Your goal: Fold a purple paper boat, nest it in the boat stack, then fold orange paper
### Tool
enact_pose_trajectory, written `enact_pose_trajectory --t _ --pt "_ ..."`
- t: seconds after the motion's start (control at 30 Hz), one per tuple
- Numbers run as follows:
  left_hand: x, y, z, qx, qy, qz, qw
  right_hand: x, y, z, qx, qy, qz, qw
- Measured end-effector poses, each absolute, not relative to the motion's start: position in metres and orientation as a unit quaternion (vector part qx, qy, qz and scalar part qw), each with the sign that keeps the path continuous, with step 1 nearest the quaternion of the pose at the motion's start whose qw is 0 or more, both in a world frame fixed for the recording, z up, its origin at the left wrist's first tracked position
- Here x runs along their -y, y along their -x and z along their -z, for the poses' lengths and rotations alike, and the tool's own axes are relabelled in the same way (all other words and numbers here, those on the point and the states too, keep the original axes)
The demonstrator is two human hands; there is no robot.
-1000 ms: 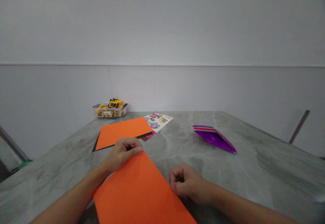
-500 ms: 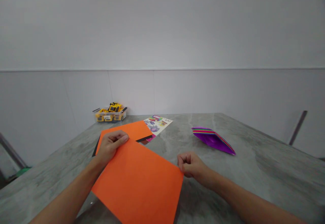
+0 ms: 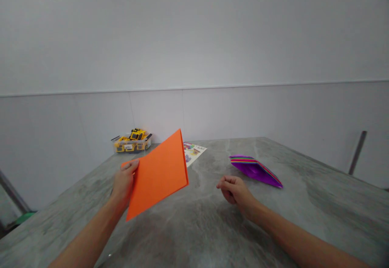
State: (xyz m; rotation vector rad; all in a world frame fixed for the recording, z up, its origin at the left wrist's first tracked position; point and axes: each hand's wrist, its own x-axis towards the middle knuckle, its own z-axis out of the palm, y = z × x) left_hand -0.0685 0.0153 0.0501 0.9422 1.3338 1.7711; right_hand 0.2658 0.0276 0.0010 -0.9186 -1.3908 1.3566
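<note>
My right hand (image 3: 233,191) just let go of the orange paper (image 3: 161,172) and looks curled up, empty. So only my left hand (image 3: 123,181) pinches it now, tilted, at left.

Your paper (image 3: 158,174) is plain bright orange. Before you, the surface (image 3: 194,231) is grey with paler marbled veins, the bundle (image 3: 255,171) purple with multicoloured edge stripes, the toys (image 3: 137,134) yellow and black, the sheet (image 3: 196,151) cream with colourful prints, the wall (image 3: 194,37) pale grey.
</note>
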Motion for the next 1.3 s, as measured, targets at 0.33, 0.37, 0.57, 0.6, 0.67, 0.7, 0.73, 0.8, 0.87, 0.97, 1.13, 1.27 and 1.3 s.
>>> enact_pose_trajectory --t 0.33,0.37,0.57,0.6,0.67,0.7,0.73,0.8,0.87,0.97,1.13,1.27,1.3 --pt "-0.011 0.03 -0.026 -0.55 -0.387 -0.568 0.475 -0.003 -0.256 -0.002 0.745 0.343 -0.328 0.468" --pt "-0.01 0.029 -0.026 -0.538 -0.39 -0.562 0.492 -0.004 -0.258 -0.003 0.756 0.354 -0.307 0.457" --pt "-0.002 0.023 -0.032 -0.484 -0.379 -0.55 0.565 -0.008 -0.256 -0.003 0.706 0.397 -0.38 0.446" --pt "-0.001 0.023 -0.033 -0.478 -0.376 -0.555 0.568 -0.007 -0.254 -0.002 0.697 0.393 -0.404 0.444" --pt "0.0 0.022 -0.034 -0.469 -0.379 -0.567 0.562 -0.005 -0.25 0.002 0.678 0.389 -0.451 0.43" --pt "0.001 0.021 -0.035 -0.463 -0.384 -0.573 0.556 -0.004 -0.248 0.004 0.672 0.389 -0.467 0.423" --pt "0.002 0.021 -0.036 -0.454 -0.393 -0.578 0.552 -0.004 -0.247 0.007 0.67 0.39 -0.476 0.415" --pt "0.004 0.02 -0.038 -0.425 -0.413 -0.584 0.554 -0.002 -0.245 0.012 0.676 0.393 -0.478 0.399" --pt "0.007 0.018 -0.039 -0.397 -0.426 -0.581 0.569 -0.001 -0.243 0.015 0.683 0.39 -0.483 0.385" --pt "0.013 0.011 -0.04 -0.365 -0.453 -0.549 0.601 0.0 -0.241 0.016 0.679 0.383 -0.507 0.368" --pt "0.026 -0.002 -0.031 -0.311 -0.529 -0.466 0.637 0.002 -0.239 0.015 0.665 0.389 -0.528 0.357" --pt "0.031 -0.007 -0.024 -0.288 -0.601 -0.4 0.629 0.006 -0.237 0.013 0.616 0.39 -0.574 0.373" --pt "0.031 -0.007 -0.023 -0.288 -0.616 -0.392 0.619 0.007 -0.236 0.012 0.602 0.386 -0.588 0.377"
